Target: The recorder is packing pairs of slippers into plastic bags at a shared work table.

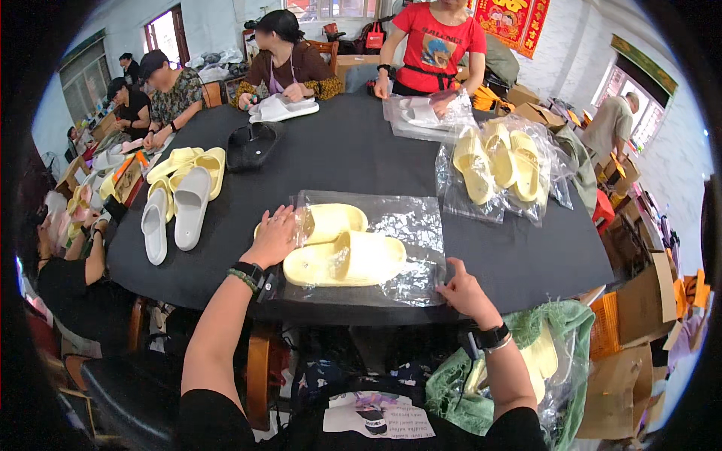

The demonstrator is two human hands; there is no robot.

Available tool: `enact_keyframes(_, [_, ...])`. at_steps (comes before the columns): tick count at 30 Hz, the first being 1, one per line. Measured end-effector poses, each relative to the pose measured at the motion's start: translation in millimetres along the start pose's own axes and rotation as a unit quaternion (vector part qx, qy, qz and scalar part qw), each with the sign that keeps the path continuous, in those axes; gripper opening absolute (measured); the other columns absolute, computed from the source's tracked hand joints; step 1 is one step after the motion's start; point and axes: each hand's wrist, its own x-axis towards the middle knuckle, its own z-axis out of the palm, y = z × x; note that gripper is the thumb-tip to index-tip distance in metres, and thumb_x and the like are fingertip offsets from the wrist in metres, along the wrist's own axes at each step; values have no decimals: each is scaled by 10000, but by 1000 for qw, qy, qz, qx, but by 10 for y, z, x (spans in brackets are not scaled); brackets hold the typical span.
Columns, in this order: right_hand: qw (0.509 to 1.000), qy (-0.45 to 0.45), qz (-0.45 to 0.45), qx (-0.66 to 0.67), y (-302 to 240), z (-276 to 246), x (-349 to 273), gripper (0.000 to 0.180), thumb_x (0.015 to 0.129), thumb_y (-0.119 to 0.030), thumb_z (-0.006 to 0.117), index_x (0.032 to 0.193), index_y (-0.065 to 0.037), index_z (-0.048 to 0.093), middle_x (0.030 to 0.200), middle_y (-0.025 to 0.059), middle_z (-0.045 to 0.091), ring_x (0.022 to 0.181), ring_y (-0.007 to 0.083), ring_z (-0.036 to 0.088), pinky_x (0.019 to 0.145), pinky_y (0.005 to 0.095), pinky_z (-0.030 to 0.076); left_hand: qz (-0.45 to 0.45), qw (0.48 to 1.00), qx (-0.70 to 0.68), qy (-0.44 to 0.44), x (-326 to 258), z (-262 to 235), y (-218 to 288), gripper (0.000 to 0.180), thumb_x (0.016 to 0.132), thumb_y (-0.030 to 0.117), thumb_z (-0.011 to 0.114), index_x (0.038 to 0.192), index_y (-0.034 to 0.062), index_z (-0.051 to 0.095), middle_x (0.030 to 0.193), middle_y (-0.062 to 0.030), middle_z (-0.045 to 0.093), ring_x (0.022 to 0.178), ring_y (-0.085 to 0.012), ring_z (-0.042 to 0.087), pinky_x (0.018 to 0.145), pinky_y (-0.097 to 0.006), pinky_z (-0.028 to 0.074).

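Observation:
A pair of pale yellow slippers (338, 259) lies side by side in a clear plastic bag (421, 240) on the dark table in front of me. My left hand (274, 234) rests across the heel end of the farther slipper, at the bag's left side, with its fingers stretched out and their undersides hidden. At the bag's lower right corner is my right hand (466, 289). Its thumb and index finger are apart, touching or just beside the plastic edge; the other fingers are curled.
Grey slippers (192, 208) and yellow ones (213, 169) lie at the left, near a black slipper (252, 146). Bagged yellow slippers (500, 161) sit at the right. Across the black table (353, 150), two people handle white slippers. A green sack (451, 376) stands beside my right arm.

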Motion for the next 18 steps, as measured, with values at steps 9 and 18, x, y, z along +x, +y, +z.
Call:
enact_keyframes(9, [990,97,16,-101,-55,187,-317,619,848,-78,659,1368,-47,325,760,222,660,707,463,630,649,539,501,-19,999,-46,-6,29,-92,120,647,948,433,514,1480,106,343,1478,-177,419,1403,-338,344,1145,-558,220])
enact_keyframes(18, [957,122,-227,-136,-273,-149,170,901,757,-292,807,1454,-4,314,1485,238,336,1397,422,297,1108,491,334,-21,999,-32,8,10,-171,98,666,937,498,514,1457,105,377,1433,-168,476,1381,-331,377,1120,-551,253])
